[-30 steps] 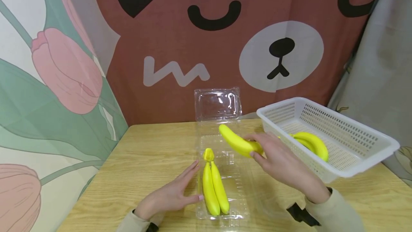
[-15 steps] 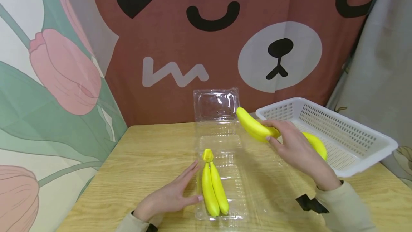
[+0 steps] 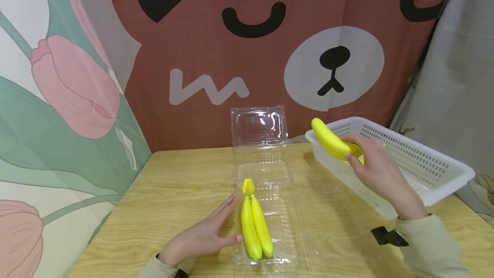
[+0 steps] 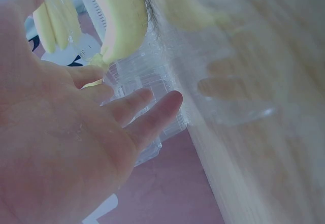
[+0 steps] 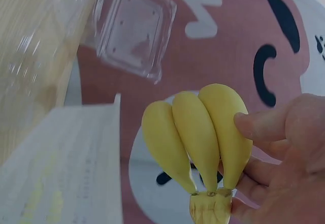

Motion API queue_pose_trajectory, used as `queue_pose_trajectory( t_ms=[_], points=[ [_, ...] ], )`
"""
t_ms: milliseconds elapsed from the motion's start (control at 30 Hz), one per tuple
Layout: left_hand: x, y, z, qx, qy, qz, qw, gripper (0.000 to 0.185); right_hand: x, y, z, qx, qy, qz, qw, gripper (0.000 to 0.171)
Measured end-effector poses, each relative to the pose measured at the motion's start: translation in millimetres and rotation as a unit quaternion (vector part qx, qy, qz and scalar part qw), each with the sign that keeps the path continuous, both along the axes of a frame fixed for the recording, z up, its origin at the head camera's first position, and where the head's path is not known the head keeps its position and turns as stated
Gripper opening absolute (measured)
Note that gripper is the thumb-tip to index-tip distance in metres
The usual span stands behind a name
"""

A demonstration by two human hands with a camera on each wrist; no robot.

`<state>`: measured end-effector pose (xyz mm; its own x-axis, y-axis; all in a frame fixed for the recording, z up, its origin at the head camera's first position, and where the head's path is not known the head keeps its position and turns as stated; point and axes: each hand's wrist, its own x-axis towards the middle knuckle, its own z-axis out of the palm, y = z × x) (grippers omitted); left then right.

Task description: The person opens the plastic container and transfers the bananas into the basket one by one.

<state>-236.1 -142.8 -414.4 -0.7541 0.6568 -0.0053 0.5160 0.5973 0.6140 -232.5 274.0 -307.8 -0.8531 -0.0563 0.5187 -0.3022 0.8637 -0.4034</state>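
My right hand (image 3: 380, 168) grips a bunch of yellow bananas (image 3: 331, 141) above the left rim of the white basket. In the right wrist view the held bunch (image 5: 198, 137) shows three bananas joined at a stem end, with my thumb against the nearest one. A long clear plastic container (image 3: 279, 213) lies on the table, holding another banana bunch (image 3: 252, 228), its stem end pointing away from me. Beside the container's left side lies my left hand (image 3: 200, 233), fingers extended; in the left wrist view its palm (image 4: 56, 117) faces the container and no object is held.
The white perforated basket (image 3: 417, 158) stands at the right; yellow shows faintly through its wall (image 5: 30, 193), and my right hand hides much of its inside. The container's raised lid (image 3: 258, 125) stands at the back, before a bear-print curtain (image 3: 216, 55). Wooden table (image 3: 185, 183) underneath.
My right hand has carried the banana bunch rightward and away from me, from over the container's right side to over the basket's left rim. My left hand and the bananas in the container have stayed put.
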Motion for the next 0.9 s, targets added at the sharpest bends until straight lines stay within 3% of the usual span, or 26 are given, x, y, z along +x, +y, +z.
queue_pose_trajectory(
  t_ms=[233,467,900],
  points=[
    [-0.8,0,1.3,-0.001,0.007,-0.003,1.0000,0.091,-5.2,32,-2.8,-0.005,-0.021,-0.028,0.999,0.045],
    [0.5,-2,-0.7,0.003,-0.002,-0.004,1.0000,0.092,-13.5,56,-10.5,-0.007,-0.081,-0.067,0.994,0.045],
    [-3.4,-3,-3.4,0.001,0.005,-0.004,1.0000,0.092,-30.5,67,-36.7,0.012,-0.121,-0.048,0.991,0.042]
  ],
)
